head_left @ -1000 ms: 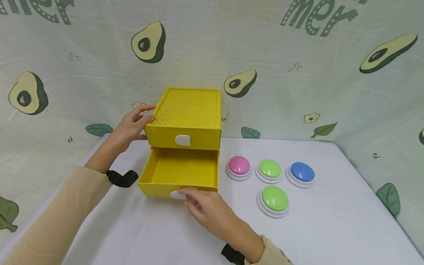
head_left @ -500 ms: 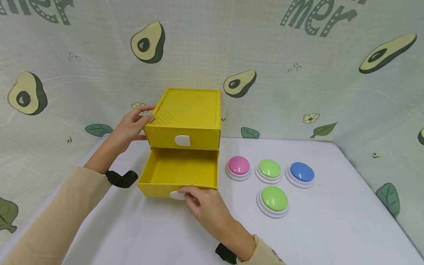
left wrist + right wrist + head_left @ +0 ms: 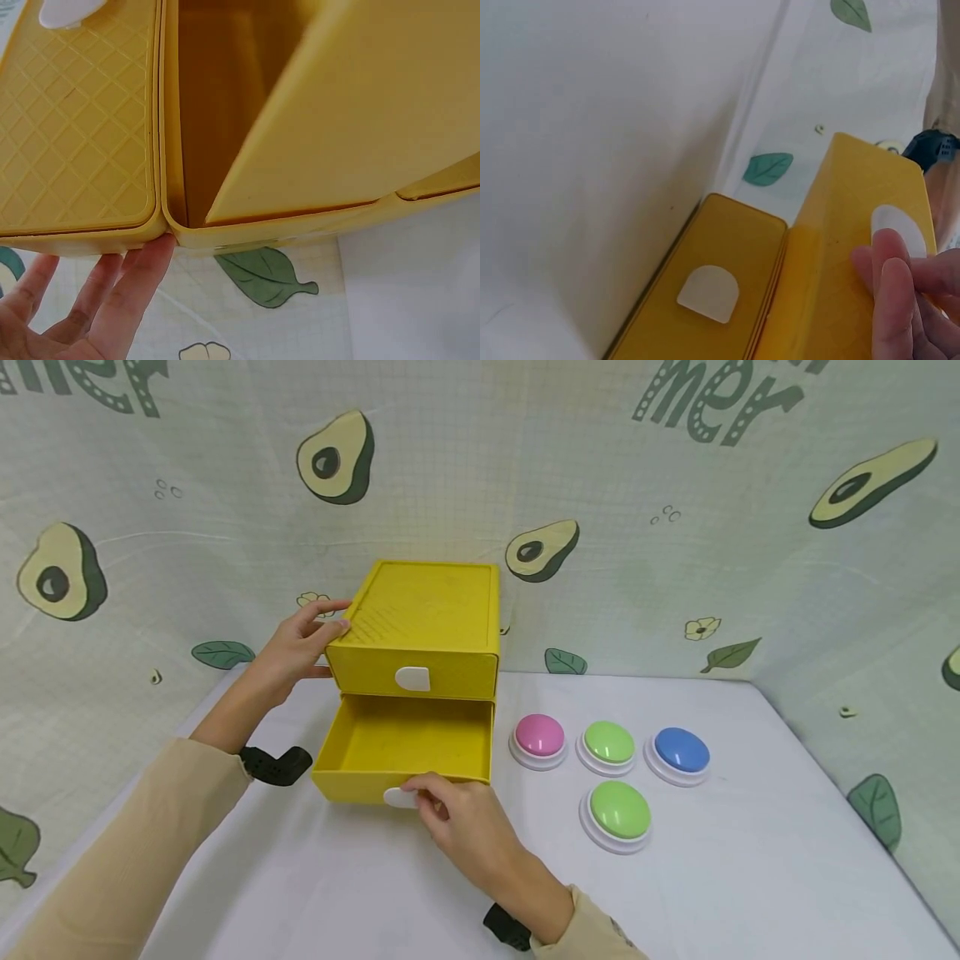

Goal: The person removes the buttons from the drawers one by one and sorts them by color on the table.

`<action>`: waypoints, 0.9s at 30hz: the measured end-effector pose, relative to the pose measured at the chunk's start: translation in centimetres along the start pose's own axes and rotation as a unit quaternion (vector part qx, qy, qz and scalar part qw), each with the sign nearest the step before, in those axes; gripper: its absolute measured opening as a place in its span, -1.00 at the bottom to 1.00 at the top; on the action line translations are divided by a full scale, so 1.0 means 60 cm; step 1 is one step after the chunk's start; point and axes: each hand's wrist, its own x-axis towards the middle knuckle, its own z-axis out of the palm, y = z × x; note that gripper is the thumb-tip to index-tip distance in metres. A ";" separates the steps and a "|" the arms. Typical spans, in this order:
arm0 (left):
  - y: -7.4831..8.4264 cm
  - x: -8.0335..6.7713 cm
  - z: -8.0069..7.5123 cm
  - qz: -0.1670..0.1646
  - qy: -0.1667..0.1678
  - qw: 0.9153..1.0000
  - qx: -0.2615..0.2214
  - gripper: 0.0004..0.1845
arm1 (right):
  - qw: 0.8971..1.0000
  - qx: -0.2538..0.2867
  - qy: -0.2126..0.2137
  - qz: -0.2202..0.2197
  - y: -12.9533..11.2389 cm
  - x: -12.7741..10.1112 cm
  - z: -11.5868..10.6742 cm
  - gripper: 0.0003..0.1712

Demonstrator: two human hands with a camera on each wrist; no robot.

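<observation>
A yellow drawer cabinet [image 3: 427,602] stands on the white table. Its top drawer [image 3: 360,672] is closed, and the drawer [image 3: 337,787] beneath is pulled out with a bare inside. My right hand [image 3: 472,831] pinches the white handle [image 3: 397,797] of this drawer between thumb and fingers; in the right wrist view the fingers partly cover that handle [image 3: 900,225]. Against the cabinet's left side rests my left hand [image 3: 294,647], its fingers extended. The left wrist view shows the fingertips [image 3: 157,247] touching the cabinet wall. Another closed drawer [image 3: 735,232] appears in the right wrist view, beside the table.
Right of the cabinet sit several push buttons on white bases: a pink one [image 3: 540,735], a green one [image 3: 609,742], a blue one [image 3: 682,750] and a nearer green one [image 3: 620,810]. Behind hangs a cloth [image 3: 450,460] printed with avocados. The table [image 3: 750,860] continues rightward.
My right hand has moved slightly up and left in the head view, and the pulled-out drawer has slid a little inward. My left hand has stayed on the cabinet's side.
</observation>
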 end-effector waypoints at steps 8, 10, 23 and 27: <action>0.000 0.000 -0.001 -0.001 -0.002 1.000 -0.002 -0.38 | 1.000 -0.002 -0.005 0.009 0.004 0.010 -0.001 -0.86; 0.000 0.000 -0.002 0.000 -0.003 1.000 -0.003 -0.38 | 1.000 0.000 -0.007 0.012 0.006 0.013 -0.002 -0.86; 0.002 -0.001 0.000 -0.001 0.001 1.000 0.003 -0.39 | 1.000 -0.006 0.006 0.017 0.019 0.034 -0.007 -0.84; 0.002 -0.003 0.001 0.000 0.002 1.000 0.002 -0.39 | 0.999 -0.012 0.007 0.029 0.027 0.043 -0.007 -0.85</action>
